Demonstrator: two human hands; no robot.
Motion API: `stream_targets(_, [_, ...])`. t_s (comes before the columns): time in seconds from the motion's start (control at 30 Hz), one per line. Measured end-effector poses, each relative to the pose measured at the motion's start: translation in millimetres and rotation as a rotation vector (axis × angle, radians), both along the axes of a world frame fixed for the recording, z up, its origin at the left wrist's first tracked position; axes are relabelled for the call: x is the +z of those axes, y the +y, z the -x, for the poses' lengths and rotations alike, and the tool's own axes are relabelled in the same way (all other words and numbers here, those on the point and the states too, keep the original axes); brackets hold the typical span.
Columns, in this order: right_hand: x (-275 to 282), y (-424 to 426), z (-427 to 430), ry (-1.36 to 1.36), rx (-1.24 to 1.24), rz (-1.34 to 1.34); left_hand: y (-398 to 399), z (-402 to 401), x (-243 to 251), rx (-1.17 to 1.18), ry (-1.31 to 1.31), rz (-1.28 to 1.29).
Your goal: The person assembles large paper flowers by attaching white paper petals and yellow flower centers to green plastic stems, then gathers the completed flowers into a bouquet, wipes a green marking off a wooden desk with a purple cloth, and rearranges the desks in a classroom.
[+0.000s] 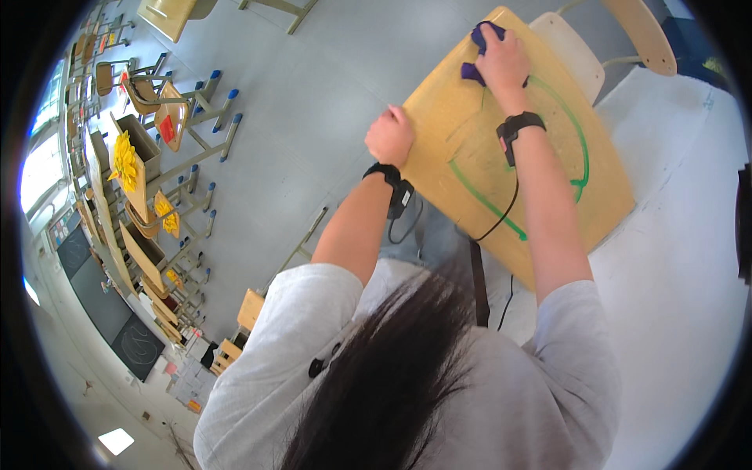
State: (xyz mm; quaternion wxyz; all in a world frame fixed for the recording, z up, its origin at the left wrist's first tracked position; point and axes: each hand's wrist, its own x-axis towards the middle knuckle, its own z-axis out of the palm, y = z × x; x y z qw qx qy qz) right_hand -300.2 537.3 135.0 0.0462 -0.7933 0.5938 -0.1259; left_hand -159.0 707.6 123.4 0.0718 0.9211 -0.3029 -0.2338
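A wooden school desk point(546, 158) stands before me, its yellowish top marked with curved green lines point(486, 202) and darker scuffs. My right hand point(506, 66) presses a dark purple cloth point(472, 73) onto the desktop near its far corner. Bunched folds of the cloth stick out beside the fingers; the rest is under the palm. At the desk's left edge, my left hand point(390, 136) is closed around the rim, its fingertips partly hidden. Both wrists wear black straps with small cabled modules.
A chair point(567, 56) adjoins the desk's far right side, beside a white wall point(670, 170). Grey floor point(264, 117) extends left towards rows of desks and chairs, some with yellow flower-like decorations point(124, 161). A black cable point(502, 220) crosses the desk's near edge.
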Motion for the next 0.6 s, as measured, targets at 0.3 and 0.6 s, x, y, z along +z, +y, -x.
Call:
stream_targets(0.3, [42, 206, 11, -0.022, 0.451, -0.379, 3, 1, -5, -0.003, -0.062, -0.044])
stream_targets(0.6, [10, 42, 50, 0.196, 0.187, -0.216, -2, 2, -8, -0.043, 0.008, -0.05])
